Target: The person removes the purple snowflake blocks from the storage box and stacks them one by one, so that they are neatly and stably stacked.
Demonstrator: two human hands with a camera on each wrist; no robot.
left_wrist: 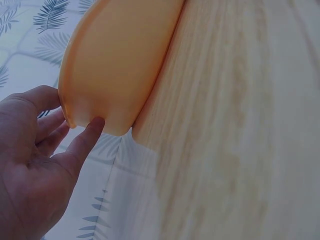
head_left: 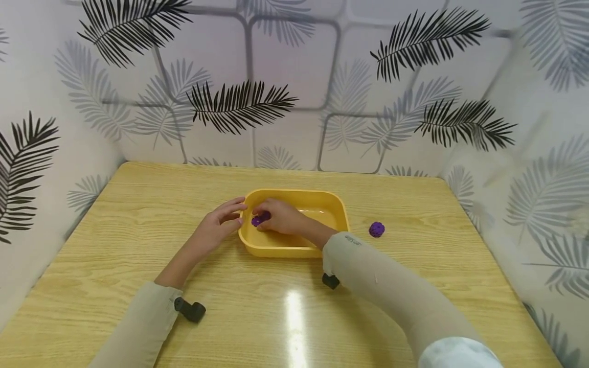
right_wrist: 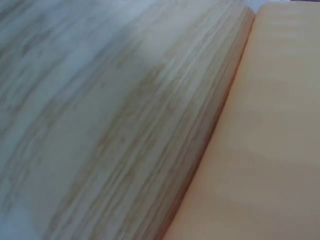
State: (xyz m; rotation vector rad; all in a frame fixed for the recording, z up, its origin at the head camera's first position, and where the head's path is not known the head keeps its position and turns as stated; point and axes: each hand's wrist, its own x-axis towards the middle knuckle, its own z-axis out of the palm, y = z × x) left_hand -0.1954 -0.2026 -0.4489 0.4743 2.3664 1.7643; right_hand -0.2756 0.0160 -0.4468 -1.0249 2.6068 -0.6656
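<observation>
A yellow plastic tub [head_left: 294,251] stands on the table. My left hand [head_left: 216,227] grips its left end; in the left wrist view the thumb [left_wrist: 95,125] presses the outer wall and the index finger bends to the rim. Inside the tub, at its left end, my right hand [head_left: 282,217] pinches a purple knobby ball [head_left: 257,220], partly hidden by the fingers. Another purple ball [head_left: 377,229], pitted all over, lies on the table just right of the tub. The right wrist view shows the tub's outer wall [right_wrist: 265,130] but no hand.
The wood-grain table [head_left: 138,204] runs back to a leaf-patterned backdrop [head_left: 294,138], which also rises at both sides. My right forearm crosses the tub's front right corner. A small black wrist camera [head_left: 190,310] sticks out from the left sleeve.
</observation>
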